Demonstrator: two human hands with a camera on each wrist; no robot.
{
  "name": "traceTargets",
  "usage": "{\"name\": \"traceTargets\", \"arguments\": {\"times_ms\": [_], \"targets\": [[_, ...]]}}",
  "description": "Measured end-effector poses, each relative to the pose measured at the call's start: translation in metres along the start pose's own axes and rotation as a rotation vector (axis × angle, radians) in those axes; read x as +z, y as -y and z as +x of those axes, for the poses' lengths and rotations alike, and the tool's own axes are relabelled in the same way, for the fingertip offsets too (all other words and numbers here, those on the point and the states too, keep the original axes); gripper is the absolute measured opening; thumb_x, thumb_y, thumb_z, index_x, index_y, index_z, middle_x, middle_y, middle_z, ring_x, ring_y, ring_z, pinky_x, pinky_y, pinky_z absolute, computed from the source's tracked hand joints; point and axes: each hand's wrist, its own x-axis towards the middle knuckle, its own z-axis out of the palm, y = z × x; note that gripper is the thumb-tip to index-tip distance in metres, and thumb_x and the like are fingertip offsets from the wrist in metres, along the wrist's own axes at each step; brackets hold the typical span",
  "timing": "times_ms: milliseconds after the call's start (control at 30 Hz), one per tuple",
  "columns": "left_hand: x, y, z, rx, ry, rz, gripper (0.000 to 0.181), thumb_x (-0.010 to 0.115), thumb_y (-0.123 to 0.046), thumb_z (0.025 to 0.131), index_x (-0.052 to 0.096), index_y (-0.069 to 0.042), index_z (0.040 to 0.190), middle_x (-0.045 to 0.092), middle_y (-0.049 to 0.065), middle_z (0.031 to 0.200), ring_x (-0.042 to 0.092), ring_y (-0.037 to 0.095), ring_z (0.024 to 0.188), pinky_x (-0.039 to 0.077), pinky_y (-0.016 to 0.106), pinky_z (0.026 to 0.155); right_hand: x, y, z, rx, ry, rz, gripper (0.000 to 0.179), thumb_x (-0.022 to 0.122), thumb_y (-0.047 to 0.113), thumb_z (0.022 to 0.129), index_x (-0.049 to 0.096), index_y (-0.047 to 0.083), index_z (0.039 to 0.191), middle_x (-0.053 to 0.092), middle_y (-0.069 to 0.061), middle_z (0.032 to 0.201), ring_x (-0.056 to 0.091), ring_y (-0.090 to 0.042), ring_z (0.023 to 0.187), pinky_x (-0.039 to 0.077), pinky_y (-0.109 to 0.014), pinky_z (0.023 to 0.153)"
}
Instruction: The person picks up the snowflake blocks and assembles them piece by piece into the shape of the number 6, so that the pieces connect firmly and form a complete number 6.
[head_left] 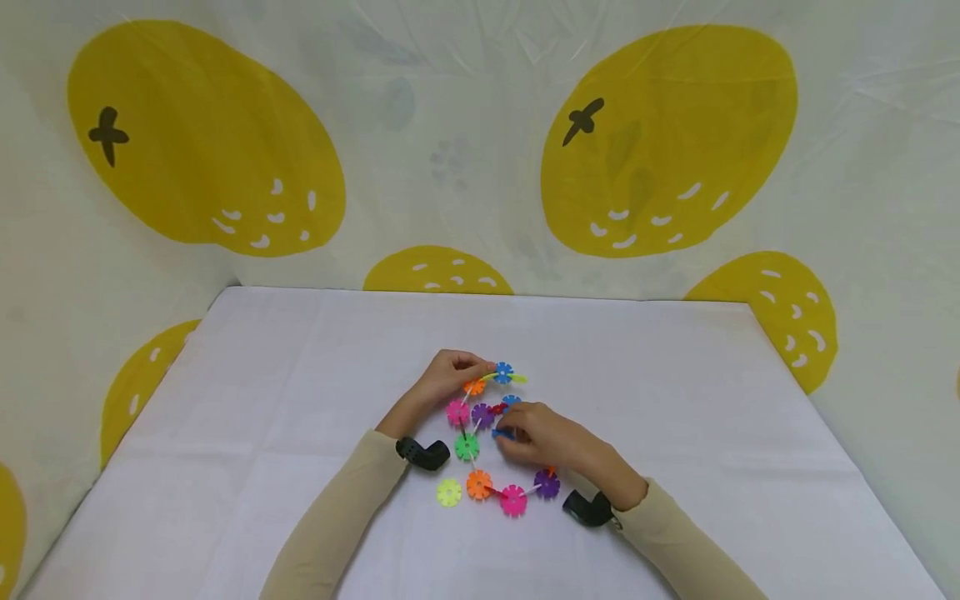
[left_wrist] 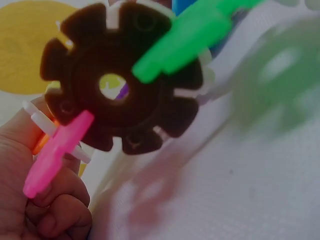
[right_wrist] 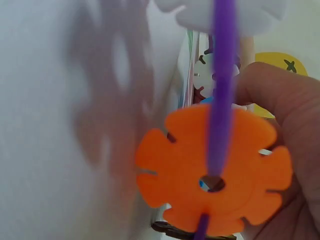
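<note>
Notched plastic discs in several colours are slotted edge to edge into a curving chain, with a green disc (head_left: 467, 446) and a pink disc (head_left: 513, 500) among them. At the chain's far end my left hand (head_left: 450, 372) pinches it beside a blue disc (head_left: 503, 372) and an orange disc (head_left: 474, 387). My right hand (head_left: 547, 435) pinches another blue disc (head_left: 504, 433), partly hidden by the fingers, near a purple disc (head_left: 482, 415). A brown disc (left_wrist: 165, 112) fills the left wrist view; an orange disc (right_wrist: 240, 145) covers part of my right hand in the right wrist view.
A pale yellow disc (head_left: 449, 492) lies flat on the white tabletop (head_left: 300, 375), left of the chain's near end. Black wrist cameras are strapped to both wrists. Behind the table hangs a cloth (head_left: 450, 100) printed with yellow fruit.
</note>
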Motion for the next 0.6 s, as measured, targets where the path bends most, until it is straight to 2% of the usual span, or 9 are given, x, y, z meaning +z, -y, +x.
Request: {"name": "traceTargets", "arguments": {"times_ms": [200, 333, 600], "targets": [[0.0005, 0.0012, 0.0004, 0.014, 0.029, 0.017, 0.025, 0.072, -0.025, 0.090, 0.076, -0.004, 0.101, 0.074, 0.003, 0.095, 0.059, 0.011, 0.088, 0.046, 0.025, 0.080, -0.0008, -0.0024, -0.0007, -0.001, 0.006, -0.009, 0.014, 0.065, 0.007, 0.091, 0.072, 0.001, 0.102, 0.068, -0.006, 0.096, 0.063, -0.016, 0.088, 0.055, -0.028, 0.081], [-0.0005, 0.0011, 0.0000, 0.020, 0.046, 0.012, 0.022, 0.071, -0.022, 0.090, 0.076, -0.003, 0.100, 0.073, 0.003, 0.092, 0.056, 0.011, 0.083, 0.044, 0.024, 0.076, -0.0005, -0.0047, -0.0008, -0.012, -0.001, -0.002, 0.013, 0.066, 0.006, 0.091, 0.072, 0.002, 0.101, 0.069, -0.006, 0.097, 0.064, -0.017, 0.091, 0.055, -0.029, 0.083], [-0.0003, 0.0014, 0.0010, 0.031, 0.050, 0.001, 0.022, 0.066, -0.020, 0.092, 0.073, 0.000, 0.099, 0.071, 0.003, 0.091, 0.055, 0.011, 0.083, 0.044, 0.024, 0.078, -0.0028, -0.0100, -0.0026, -0.073, -0.136, 0.062, 0.009, 0.070, 0.005, 0.088, 0.073, 0.002, 0.096, 0.070, -0.004, 0.091, 0.062, -0.012, 0.082, 0.054, -0.024, 0.076]]}}
